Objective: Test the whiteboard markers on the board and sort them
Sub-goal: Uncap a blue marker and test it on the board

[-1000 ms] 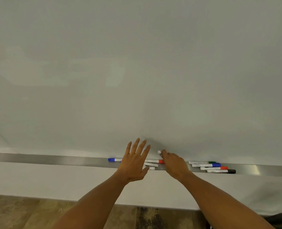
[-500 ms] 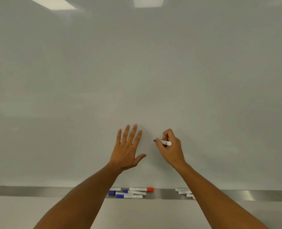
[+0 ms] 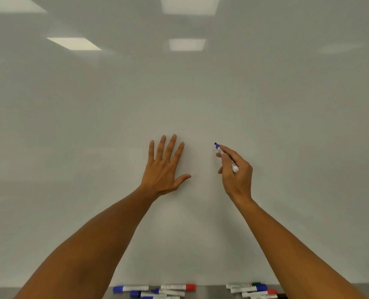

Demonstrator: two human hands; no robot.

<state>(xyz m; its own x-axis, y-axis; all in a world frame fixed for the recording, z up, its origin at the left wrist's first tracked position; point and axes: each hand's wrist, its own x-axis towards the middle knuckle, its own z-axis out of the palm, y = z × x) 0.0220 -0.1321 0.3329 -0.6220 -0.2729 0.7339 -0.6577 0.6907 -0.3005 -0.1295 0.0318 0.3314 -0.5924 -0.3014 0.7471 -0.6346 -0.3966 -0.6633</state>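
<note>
My right hand (image 3: pixel 236 175) grips an uncapped blue whiteboard marker (image 3: pixel 225 157), tip pointing up-left at the whiteboard (image 3: pixel 201 93). Whether the tip touches the board I cannot tell. My left hand (image 3: pixel 164 167) lies flat against the board with its fingers spread, holding nothing, a hand's width left of the marker. On the metal tray (image 3: pixel 211 293) at the bottom edge lie two groups: a left group of markers (image 3: pixel 155 291) with blue and red caps, and a right group of markers (image 3: pixel 253 290) with green, blue, red and black caps. No ink marks show on the board.
The whiteboard fills nearly the whole view and mirrors ceiling lights (image 3: pixel 188 5) near the top. My forearms cross the lower part of the view and hide parts of the tray.
My right hand took a marker from the tray and lifted it to the board, then turned its tip from pointing left to up-left. My left hand rose with it. The view tilted upward.
</note>
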